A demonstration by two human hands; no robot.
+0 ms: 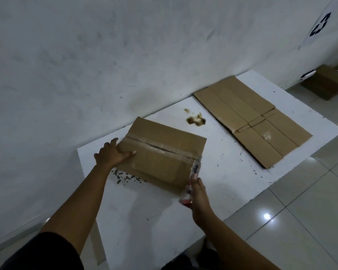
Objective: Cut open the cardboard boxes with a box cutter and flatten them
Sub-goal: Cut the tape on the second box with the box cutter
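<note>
1. Head view: table (148,221) carries the flattened cardboard (252,121) at its far right corner.
2. Taped box (160,152) sits by the far left edge, seam partly slit.
3. Left hand (113,152) presses flat, fingers spread, on the box.
4. Right hand (198,199) is clamped on the box cutter (192,176); a slip along the seam could reach those fingers.

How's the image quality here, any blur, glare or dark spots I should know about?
Head view: dim, flat lighting overall; the box cutter in the right hand is motion-blurred, while the left hand on the taped box is sharper; a bright glare spot sits on the floor tile; wide-angle distortion bends the table edges, and the lower corners fall dark.
</note>
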